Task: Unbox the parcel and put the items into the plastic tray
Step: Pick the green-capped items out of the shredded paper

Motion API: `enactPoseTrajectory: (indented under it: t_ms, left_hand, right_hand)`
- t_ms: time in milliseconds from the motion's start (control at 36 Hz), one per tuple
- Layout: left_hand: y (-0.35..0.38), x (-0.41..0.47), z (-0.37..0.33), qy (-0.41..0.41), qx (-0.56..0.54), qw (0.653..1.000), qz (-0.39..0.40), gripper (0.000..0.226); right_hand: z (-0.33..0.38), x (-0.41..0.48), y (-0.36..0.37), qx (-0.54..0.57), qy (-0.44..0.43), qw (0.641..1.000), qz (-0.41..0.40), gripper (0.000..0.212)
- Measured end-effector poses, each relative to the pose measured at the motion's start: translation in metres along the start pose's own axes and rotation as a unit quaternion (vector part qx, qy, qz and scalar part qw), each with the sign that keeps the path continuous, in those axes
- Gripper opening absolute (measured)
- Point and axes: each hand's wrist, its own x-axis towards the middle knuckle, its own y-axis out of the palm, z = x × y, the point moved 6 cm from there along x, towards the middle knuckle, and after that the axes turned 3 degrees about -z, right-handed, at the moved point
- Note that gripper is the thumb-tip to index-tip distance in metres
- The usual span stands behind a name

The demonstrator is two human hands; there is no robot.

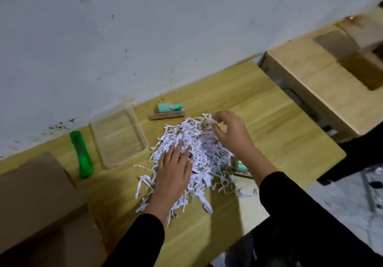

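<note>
Hunting for the items in a heap of paper shreds (192, 152) lying loose on the wooden table (273, 121). Pressing on the near side of the heap with the left hand (174, 169), fingers straight and flat, holding nothing. Pinching a few strips at the far top of the heap with the right hand (228, 131), fingers curled in around them.

Can see one item, a little blue-green thing on a wooden stick (169, 111), just past the right fingertips and a bit to their left, lying free of the heap. Can see what looks like a second blue-green thing (241, 166) tucked right under the right wrist, half buried in shreds. Cannot tell if more hide under the paper.

Looks about halfway. Seems done with the opening part, going by the stuffing out on the table. Not yet done with the putting-away part: nothing to see inside the plastic tray (119, 140), off to the left of the left hand, just beside the heap. Need to lift both things over there, and to feel through the rest of the heap too.

Leaving alone the green cutter (81, 154) on the far side of the tray from the hands, and the brown box (35, 194) down and left of the left hand, too blurry to tell open from closed
</note>
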Motion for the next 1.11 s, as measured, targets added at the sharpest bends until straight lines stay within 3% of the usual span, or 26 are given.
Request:
enactPoseTrajectory:
  t_ms: [167,250,444,722,917,1111]
  left_hand:
    - [0.0,-0.009,-0.007,-0.017,-0.02,0.999,-0.019,0.075]
    - [0.002,-0.017,-0.01,-0.017,-0.024,0.999,-0.022,0.074]
    - [0.007,-0.025,-0.011,-0.029,-0.027,0.999,-0.02,0.059]
    - [0.007,-0.026,-0.009,-0.041,-0.052,0.997,-0.029,0.043]
    - [0.004,-0.027,-0.009,-0.043,-0.058,0.997,-0.029,0.042]
    - [0.002,-0.028,-0.01,-0.047,-0.054,0.997,-0.021,0.043]
  right_hand:
    - [-0.037,-0.073,-0.036,-0.019,0.023,0.998,0.056,0.011]
    - [-0.047,-0.097,-0.033,-0.041,0.032,0.993,0.102,0.022]
    - [-0.057,-0.111,-0.027,-0.057,0.085,0.989,0.109,0.051]
    - [-0.071,-0.126,-0.023,-0.055,0.115,0.983,0.129,0.071]
    - [-0.068,-0.126,-0.033,-0.038,0.135,0.988,0.067,0.055]
    - [-0.041,-0.107,-0.066,-0.012,0.093,0.996,-0.002,0.051]
